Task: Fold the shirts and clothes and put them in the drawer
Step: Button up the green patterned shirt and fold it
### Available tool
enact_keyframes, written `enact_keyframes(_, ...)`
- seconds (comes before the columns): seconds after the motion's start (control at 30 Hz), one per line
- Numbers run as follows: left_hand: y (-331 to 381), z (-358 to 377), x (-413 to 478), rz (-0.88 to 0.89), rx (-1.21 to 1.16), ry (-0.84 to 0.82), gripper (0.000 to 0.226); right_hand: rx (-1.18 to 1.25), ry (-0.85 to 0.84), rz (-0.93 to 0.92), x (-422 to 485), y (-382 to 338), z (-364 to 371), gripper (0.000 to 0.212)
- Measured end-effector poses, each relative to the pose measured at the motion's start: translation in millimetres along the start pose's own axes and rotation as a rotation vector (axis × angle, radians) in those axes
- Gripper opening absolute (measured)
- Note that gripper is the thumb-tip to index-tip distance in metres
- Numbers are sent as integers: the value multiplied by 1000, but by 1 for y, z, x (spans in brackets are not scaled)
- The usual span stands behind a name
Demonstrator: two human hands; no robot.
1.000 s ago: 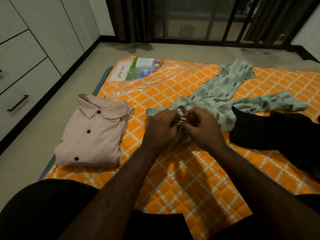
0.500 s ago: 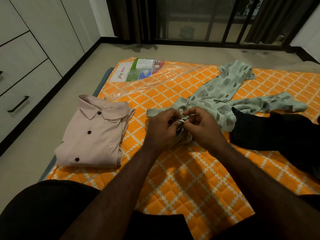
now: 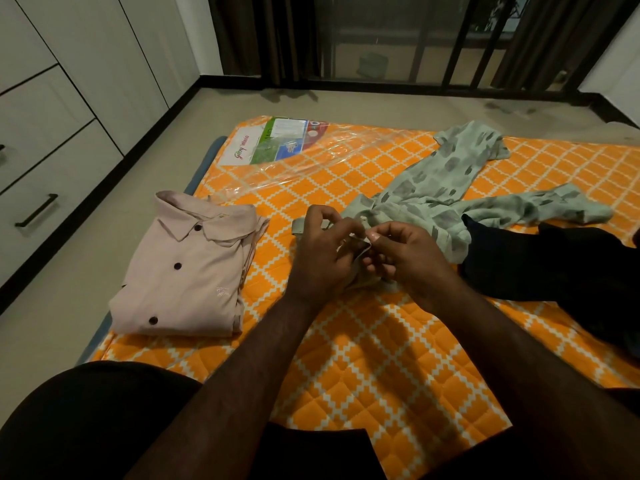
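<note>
A pale green patterned shirt lies crumpled across the middle of the orange quilted mattress. My left hand and my right hand meet over its near edge, fingertips pinching the shirt's front placket near the collar. A folded pink shirt with dark buttons rests at the mattress's left edge. A dark garment lies in a heap on the right, overlapping the green shirt.
White drawers with a black handle line the left wall across a strip of floor. A clear plastic wrapper with a printed label covers the mattress's far left corner. A barred glass door stands behind.
My hands stay together on the green shirt's placket, with only small finger movements. The camera view has shifted slightly.
</note>
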State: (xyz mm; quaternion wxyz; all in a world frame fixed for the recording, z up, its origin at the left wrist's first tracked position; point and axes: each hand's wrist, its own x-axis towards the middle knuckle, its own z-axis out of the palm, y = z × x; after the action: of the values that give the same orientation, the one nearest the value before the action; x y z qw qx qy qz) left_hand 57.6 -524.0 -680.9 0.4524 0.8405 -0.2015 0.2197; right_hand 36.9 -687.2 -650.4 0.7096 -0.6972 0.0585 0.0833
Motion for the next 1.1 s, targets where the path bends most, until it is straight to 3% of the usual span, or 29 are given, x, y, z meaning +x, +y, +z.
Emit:
enact_keyframes(0.5,7,7,-3,-15,1,64,4,167,19,-79,-9,4,15,17)
enact_keyframes(0.8,2,7,-9,-43,19,52,6,-9,60,-156,-10,12,17,20)
enact_keyframes(1.1,-5,-3,2,-94,-151,-7,9,-133,7,-140,-16,16,32,14)
